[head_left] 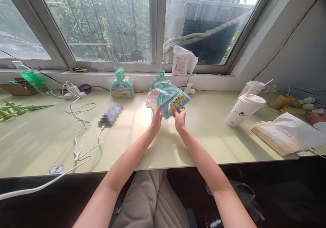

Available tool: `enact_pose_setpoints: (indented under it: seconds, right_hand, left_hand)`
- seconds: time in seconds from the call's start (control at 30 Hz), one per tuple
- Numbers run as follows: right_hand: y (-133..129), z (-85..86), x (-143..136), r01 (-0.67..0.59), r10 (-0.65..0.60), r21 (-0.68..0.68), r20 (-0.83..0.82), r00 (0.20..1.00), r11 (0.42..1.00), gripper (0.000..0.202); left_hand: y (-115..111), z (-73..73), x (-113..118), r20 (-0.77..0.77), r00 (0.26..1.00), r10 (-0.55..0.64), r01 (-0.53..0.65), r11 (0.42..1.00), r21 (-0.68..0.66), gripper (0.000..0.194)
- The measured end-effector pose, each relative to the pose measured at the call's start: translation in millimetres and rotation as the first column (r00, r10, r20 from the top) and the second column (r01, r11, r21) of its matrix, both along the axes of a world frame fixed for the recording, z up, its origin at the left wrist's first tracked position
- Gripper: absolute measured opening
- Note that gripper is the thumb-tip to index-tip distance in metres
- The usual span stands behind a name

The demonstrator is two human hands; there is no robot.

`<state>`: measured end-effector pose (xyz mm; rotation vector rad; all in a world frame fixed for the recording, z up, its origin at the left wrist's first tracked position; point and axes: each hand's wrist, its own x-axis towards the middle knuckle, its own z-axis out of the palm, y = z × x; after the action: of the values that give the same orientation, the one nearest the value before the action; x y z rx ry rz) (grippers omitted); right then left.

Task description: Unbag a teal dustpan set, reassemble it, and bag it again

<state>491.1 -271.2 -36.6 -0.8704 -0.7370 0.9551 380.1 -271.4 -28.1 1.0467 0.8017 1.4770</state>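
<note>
Hands [168,117] both pinching a teal packet [171,100] above pale desk [38,143] (window [102,21] behind).

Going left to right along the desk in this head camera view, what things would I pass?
Green plastic pieces → white power strip → teal pack by the window → wrapped teal pack in left hand and right hand → paper cup → paper bag.

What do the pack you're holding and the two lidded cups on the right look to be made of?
The teal pack, held by left hand and right hand, looks like moulded plastic pieces inside a clear, glossy film wrap: it glints and creases. The lidded cups look like matte white paper with smooth plastic lids, though I can't be sure.
</note>
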Motion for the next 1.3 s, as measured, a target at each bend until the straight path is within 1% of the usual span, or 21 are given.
enact_pose_setpoints:
  seconds: [0.03,0.07,0.1,0.13,0.17,0.2,0.23,0.27,0.3,0.33,0.4,0.47,0.53,0.7,0.77,0.9,1.07,1.2,1.3]
  right_hand:
    - [0,-0.2,0,-0.001,0.001,-0.003,0.013,1.0,1.0,0.041]
    - [0,-0.6,1,0.0,0.0,-0.007,0.03,1.0,1.0,0.04]
    - [0,-1.0,1,0.002,-0.002,-0.008,0.051,0.999,1.0,0.039]
    - [1,-1.4,2,0.004,-0.004,-0.009,0.077,0.997,1.0,0.039]
    - [2,-2.0,2,0.003,-0.002,-0.009,0.106,0.994,1.0,0.039]
    - [2,-2.6,2,-0.003,0.005,-0.008,0.136,0.991,1.0,0.039]
    - [2,-3.3,1,-0.017,0.017,-0.004,0.163,0.986,1.0,0.039]
    - [3,-4.2,0,-0.038,0.037,0.0,0.187,0.982,0.999,0.039]
    - [2,-5.2,-1,-0.066,0.063,0.006,0.208,0.976,0.998,0.039]
    - [2,-6.3,-3,-0.094,0.088,0.014,0.228,0.97,0.995,0.039]
    - [1,-8.9,-7,-0.13,0.118,0.027,0.274,0.954,0.991,0.038]
    - [0,-11.4,-10,-0.137,0.121,0.03,0.318,0.94,0.99,0.036]
    - [-1,-13.4,-11,-0.127,0.111,0.024,0.341,0.934,0.992,0.035]
    - [1,-14.9,-9,-0.107,0.099,0.002,0.349,0.932,0.994,0.035]
    - [1,-14.9,-8,-0.096,0.088,0.004,0.359,0.929,0.995,0.034]
    - [1,-14.6,-8,-0.09,0.084,-0.001,0.371,0.925,0.996,0.034]
    - [0,-13.0,-7,-0.081,0.075,0.0,0.363,0.929,0.997,0.035]
    - [-2,-11.1,-9,-0.106,0.098,0.006,0.35,0.931,0.994,0.036]
    - [-3,-8.1,-8,-0.099,0.093,0.006,0.295,0.951,0.995,0.039]
  left_hand:
    - [-1,3.0,-2,-0.054,0.977,0.206,-0.207,0.978,-0.004,0.074]
    - [-2,6.3,-4,-0.13,0.903,0.41,-0.411,0.911,0.022,0.078]
    - [-3,9.9,-9,-0.211,0.793,0.571,-0.565,0.82,0.093,0.078]
    - [-3,13.5,-13,-0.287,0.685,0.67,-0.638,0.741,0.207,0.073]
    - [-3,16.9,-18,-0.355,0.607,0.711,-0.625,0.703,0.339,0.064]
    - [-2,19.8,-23,-0.424,0.562,0.71,-0.546,0.704,0.455,0.054]
    - [-1,21.9,-28,-0.495,0.534,0.685,-0.439,0.725,0.531,0.045]
    - [0,23.1,-31,-0.559,0.509,0.655,-0.342,0.75,0.566,0.039]
    - [1,23.2,-33,-0.609,0.483,0.628,-0.274,0.77,0.576,0.035]
    - [3,22.5,-34,-0.646,0.46,0.609,-0.232,0.785,0.575,0.033]
    - [5,19.6,-34,-0.694,0.433,0.575,-0.179,0.809,0.559,0.031]
    - [6,17.0,-33,-0.729,0.423,0.538,-0.122,0.831,0.543,0.028]
    - [5,16.3,-31,-0.756,0.4,0.517,-0.08,0.842,0.534,0.03]
    - [1,18.1,-26,-0.818,0.27,0.508,-0.003,0.85,0.527,0.025]
    - [2,16.6,-24,-0.816,0.255,0.518,0.027,0.84,0.542,0.024]
    - [3,10.1,-22,-0.789,0.287,0.544,0.058,0.812,0.581,0.024]
    - [-2,6.3,-15,-0.785,0.292,0.547,0.077,0.804,0.589,0.037]
    - [-8,8.5,-13,-0.775,0.285,0.565,0.031,0.802,0.596,0.039]
    - [-13,11.1,-14,-0.735,0.284,0.615,-0.009,0.768,0.64,0.039]
